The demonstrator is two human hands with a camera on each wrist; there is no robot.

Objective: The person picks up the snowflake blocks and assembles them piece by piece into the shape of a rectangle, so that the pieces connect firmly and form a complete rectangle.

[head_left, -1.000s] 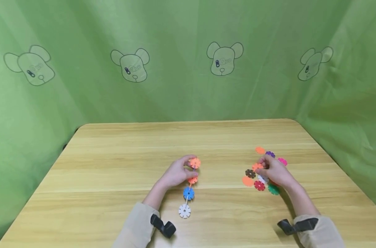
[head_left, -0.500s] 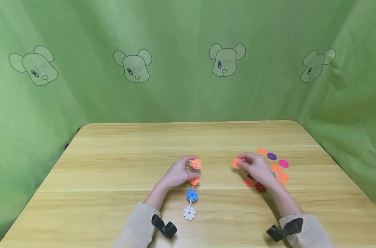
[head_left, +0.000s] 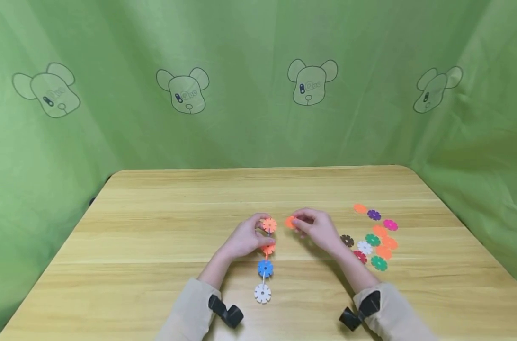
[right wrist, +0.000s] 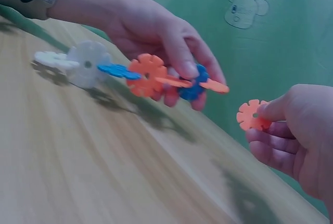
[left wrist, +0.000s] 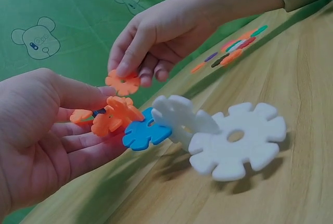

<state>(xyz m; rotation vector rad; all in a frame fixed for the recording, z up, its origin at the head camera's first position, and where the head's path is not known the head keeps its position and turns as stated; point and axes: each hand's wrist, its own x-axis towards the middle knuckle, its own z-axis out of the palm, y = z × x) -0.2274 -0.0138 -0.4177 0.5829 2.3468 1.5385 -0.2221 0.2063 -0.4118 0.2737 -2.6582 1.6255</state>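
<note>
My left hand [head_left: 241,238] grips the far end of a chain of notched plastic flower discs, thumb pressed on a dark blue disc [right wrist: 193,89]. From there the chain runs toward me through orange discs, a blue disc [head_left: 265,268] and white discs, each slotted crosswise into its neighbour. The nearest white disc [left wrist: 237,140] lies low over the table. To the right of the chain's end, my right hand [head_left: 320,229] pinches a loose orange disc [right wrist: 253,114] between thumb and fingers. A small gap separates this disc from the chain's last orange disc [right wrist: 214,86].
On the wooden table [head_left: 177,203], several loose discs lie at the right: a pink disc [head_left: 390,225], a purple disc [head_left: 374,215], a brown disc [head_left: 347,240], and green, white, red and orange ones. A green curtain [head_left: 250,132] hangs behind the table.
My right hand has lifted an orange disc from the loose discs and carried it left, close to the chain. My left hand has stayed in place, gripping the chain.
</note>
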